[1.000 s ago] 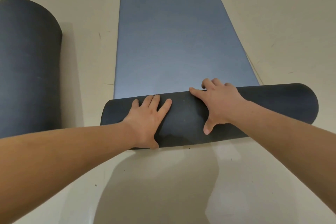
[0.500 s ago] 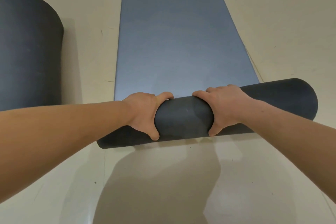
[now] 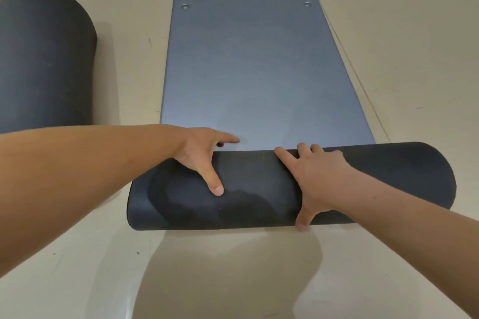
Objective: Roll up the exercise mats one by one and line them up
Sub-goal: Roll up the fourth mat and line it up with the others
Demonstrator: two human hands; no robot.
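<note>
A blue-grey exercise mat (image 3: 248,67) lies flat on the floor, its near end wound into a dark roll (image 3: 259,189) lying across the view. My left hand (image 3: 204,155) sits on the roll's far edge, thumb pressed on top and fingers stretched over onto the flat part. My right hand (image 3: 316,179) rests spread on top of the roll, fingers forward at the seam, thumb down its near side. A second mat, fully rolled and dark (image 3: 44,59), lies at the left.
Pale tiled floor (image 3: 401,46) surrounds the mats. A floor joint line runs along the flat mat's right side. Two small eyelets sit at the flat mat's far corners. My shadow falls on the floor in front of the roll.
Both hands went from gripping the roll with curled fingers to lying spread over it. The roll has moved forward along the mat and looks thicker.
</note>
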